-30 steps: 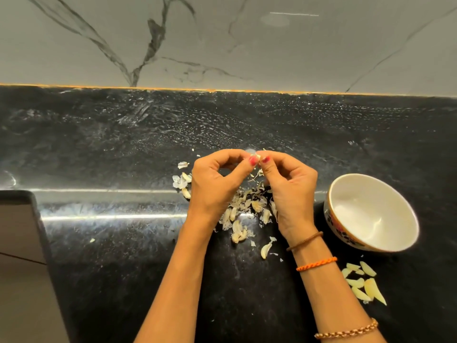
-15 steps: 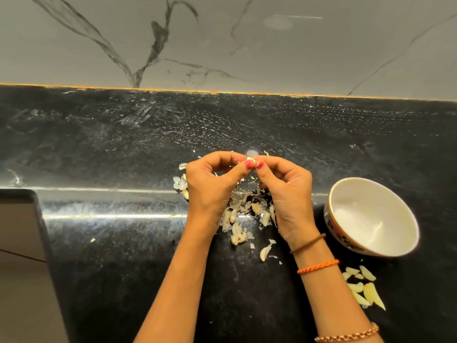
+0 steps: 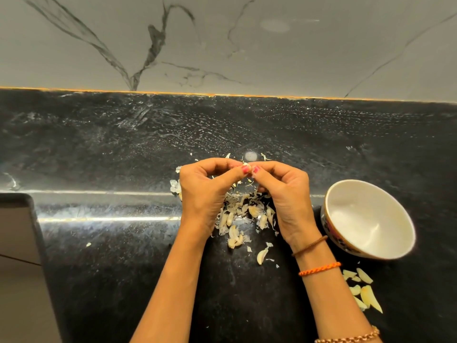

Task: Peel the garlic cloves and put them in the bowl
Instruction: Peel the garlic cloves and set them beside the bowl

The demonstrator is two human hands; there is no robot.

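My left hand (image 3: 205, 191) and my right hand (image 3: 286, 194) meet over the black counter, and both pinch one small garlic clove (image 3: 246, 165) between thumbs and fingertips. Most of the clove is hidden by my fingers. Under my hands lies a heap of garlic cloves and papery skins (image 3: 243, 214). A white bowl (image 3: 405, 219) with a patterned outside stands tilted to the right of my right wrist, and nothing shows inside it. Several peeled cloves (image 3: 366, 293) lie on the counter in front of the bowl.
The black stone counter (image 3: 123, 149) runs back to a grey marbled wall (image 3: 222, 45). Its front edge steps down at the left, where a grey cabinet front (image 3: 17, 243) shows. One loose clove (image 3: 261, 255) and bits of skin lie near my right forearm.
Both hands have stayed together on the clove, with small shifts of the thumbs. The view has drifted slightly; the bowl and the cloves have not moved.
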